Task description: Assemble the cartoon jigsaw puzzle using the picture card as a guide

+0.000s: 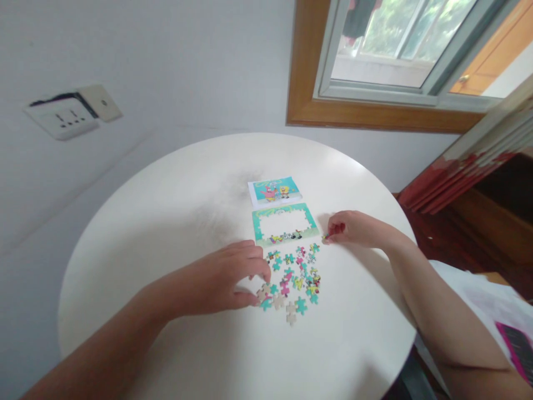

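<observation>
Nearest, at the right and beyond the table edge, a dark flat object with a pink border (516,344) lies on some white material (452,286). The round white table (137,239) fills the middle of the scene. On its near part, a pair of plain beige pieces (291,314), one just nearer than the other, sits at the near end of a scatter of loose puzzle pieces (300,304), mostly turquoise, with pink, yellow and a few more beige ones among them. The left hand (241,278) comes in from the left to the scatter's left side, thumb and curved fingers spaced apart around a beige piece; I cannot tell whether it grips that piece. A little farther and to the right, the right hand (352,229) pinches a small piece (325,238) between thumb and fingertips, just beside the near right corner of the puzzle frame (285,238). That frame lies flat just beyond the scatter, with a turquoise border, cartoon figures along its near strip and a white middle. Just past it lies a picture card (272,191) with a pink and a yellow cartoon figure. Farther still stand the pale wall (187,66), with a socket (66,116) at the left, and a wood-framed window (303,114) at the right, beside a red and cream curtain (458,161)
</observation>
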{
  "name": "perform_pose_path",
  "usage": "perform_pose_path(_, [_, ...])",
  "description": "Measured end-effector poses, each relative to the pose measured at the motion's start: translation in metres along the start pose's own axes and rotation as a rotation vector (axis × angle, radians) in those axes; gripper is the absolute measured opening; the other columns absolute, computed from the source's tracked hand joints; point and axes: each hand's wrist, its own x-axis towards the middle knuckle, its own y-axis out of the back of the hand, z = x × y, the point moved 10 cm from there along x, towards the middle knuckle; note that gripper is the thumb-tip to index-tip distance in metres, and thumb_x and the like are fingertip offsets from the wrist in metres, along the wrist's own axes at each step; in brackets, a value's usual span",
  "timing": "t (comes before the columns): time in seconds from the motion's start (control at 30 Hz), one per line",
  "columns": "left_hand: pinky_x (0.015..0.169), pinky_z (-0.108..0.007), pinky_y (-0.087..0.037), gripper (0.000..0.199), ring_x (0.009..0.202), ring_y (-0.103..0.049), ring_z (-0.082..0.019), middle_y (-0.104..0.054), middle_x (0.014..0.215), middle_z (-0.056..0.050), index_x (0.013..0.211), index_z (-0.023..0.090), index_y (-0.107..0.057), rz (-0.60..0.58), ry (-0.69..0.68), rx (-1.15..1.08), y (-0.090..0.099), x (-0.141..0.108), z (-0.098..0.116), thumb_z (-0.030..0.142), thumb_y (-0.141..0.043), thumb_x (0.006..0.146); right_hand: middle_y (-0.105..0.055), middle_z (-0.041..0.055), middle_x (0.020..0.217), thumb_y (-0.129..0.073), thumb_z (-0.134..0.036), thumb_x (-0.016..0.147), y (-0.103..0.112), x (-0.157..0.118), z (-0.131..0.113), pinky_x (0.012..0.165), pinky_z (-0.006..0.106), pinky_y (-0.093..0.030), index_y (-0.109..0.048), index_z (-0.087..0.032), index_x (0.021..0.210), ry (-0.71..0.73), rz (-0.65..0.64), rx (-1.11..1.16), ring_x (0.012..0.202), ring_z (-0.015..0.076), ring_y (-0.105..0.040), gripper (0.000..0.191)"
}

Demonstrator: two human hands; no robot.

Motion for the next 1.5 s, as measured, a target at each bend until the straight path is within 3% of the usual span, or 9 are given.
perform_pose_path(0.13, [0.084,-0.028,-0.037,0.014,0.092,-0.052,-0.019,-0.058,0.093,-0.002,0.097,0.023,-0.061,0.006,-0.016,0.002,-0.003,0.003,0.003,0.028,-0.065,0.085,-0.064,0.0010,0.075,-0.069,-0.046,0.075,0.006,-0.002,-0.002,0.057,0.025,-0.036,-0.066,-0.020,0.081,0.015,0.014,-0.005,0.063,0.0136,-0.053,0.026])
perform_pose_path(0.2, [0.083,-0.027,-0.037,0.011,0.091,-0.052,-0.019,-0.058,0.091,-0.002,0.095,0.023,-0.061,0.012,-0.025,0.001,-0.003,0.004,0.005,0.028,-0.063,0.086,-0.062,0.0010,0.076,-0.068,-0.038,0.078,0.013,-0.006,-0.019,0.058,0.025,-0.037,-0.066,-0.020,0.084,0.112,0.073,0.012,0.063,0.0129,-0.052,0.020])
perform_pose_path(0.3, [0.083,-0.027,-0.037,0.007,0.090,-0.052,-0.019,-0.058,0.089,-0.001,0.092,0.022,-0.060,0.019,-0.037,0.003,-0.003,0.004,0.006,0.024,-0.063,0.086,-0.061,0.0032,0.081,-0.062,-0.028,0.085,0.015,-0.021,-0.074,0.068,0.025,-0.042,-0.067,-0.019,0.090,0.428,0.119,0.121,0.072,0.0134,-0.054,0.012])
perform_pose_path(0.4, [0.084,-0.026,-0.037,0.009,0.091,-0.052,-0.018,-0.057,0.089,-0.001,0.092,0.022,-0.060,0.031,-0.035,-0.012,-0.003,0.003,0.005,0.022,-0.064,0.084,-0.062,0.0060,0.089,-0.058,-0.024,0.090,-0.005,-0.047,-0.134,0.078,0.026,-0.045,-0.070,-0.019,0.099,0.791,-0.005,0.242,0.084,0.0144,-0.057,0.016])
perform_pose_path(0.5, [0.085,-0.027,-0.038,0.013,0.093,-0.052,-0.018,-0.057,0.092,-0.001,0.094,0.023,-0.059,0.038,-0.032,-0.032,-0.004,0.003,0.003,0.020,-0.065,0.083,-0.066,0.0072,0.098,-0.061,-0.024,0.089,-0.024,-0.060,-0.163,0.089,0.030,-0.041,-0.070,-0.019,0.102,0.943,-0.034,0.242,0.094,0.0169,-0.057,0.017])
perform_pose_path(0.77, [0.080,-0.025,-0.039,0.014,0.087,-0.053,-0.016,-0.058,0.089,0.000,0.090,0.021,-0.057,0.004,-0.012,-0.068,-0.009,0.006,0.003,0.014,-0.063,0.080,-0.066,0.0059,0.092,-0.068,-0.037,0.084,-0.044,-0.049,-0.163,0.085,0.033,-0.039,-0.073,-0.020,0.091,0.905,0.067,0.114,0.092,0.0188,-0.055,0.019])
perform_pose_path(0.97, [0.070,-0.023,-0.038,0.007,0.075,-0.051,-0.014,-0.057,0.080,0.002,0.084,0.020,-0.056,-0.041,-0.003,-0.058,-0.012,0.007,0.005,0.014,-0.058,0.083,-0.066,0.0053,0.088,-0.066,-0.033,0.086,-0.043,-0.051,-0.164,0.084,0.032,-0.038,-0.073,-0.020,0.089,0.938,0.085,0.103,0.090,0.0181,-0.055,0.015])
perform_pose_path(1.23, [0.079,-0.025,-0.039,0.014,0.087,-0.053,-0.016,-0.058,0.090,-0.001,0.087,0.021,-0.059,0.055,0.007,-0.023,0.005,0.003,-0.010,0.009,-0.053,0.082,-0.068,0.0054,0.086,-0.057,-0.031,0.092,-0.041,-0.054,-0.165,0.085,0.033,-0.038,-0.073,-0.020,0.093,0.998,0.087,0.125,0.086,0.0166,-0.054,0.019])
perform_pose_path(1.5, [0.081,-0.025,-0.042,0.015,0.089,-0.057,-0.017,-0.060,0.093,-0.002,0.093,0.023,-0.065,0.010,0.016,-0.049,0.010,-0.006,-0.013,0.014,-0.055,0.085,-0.065,0.0055,0.080,-0.056,-0.024,0.092,-0.032,-0.045,-0.157,0.082,0.032,-0.042,-0.072,-0.018,0.092,0.911,0.083,0.234,0.082,0.0158,-0.056,0.017])
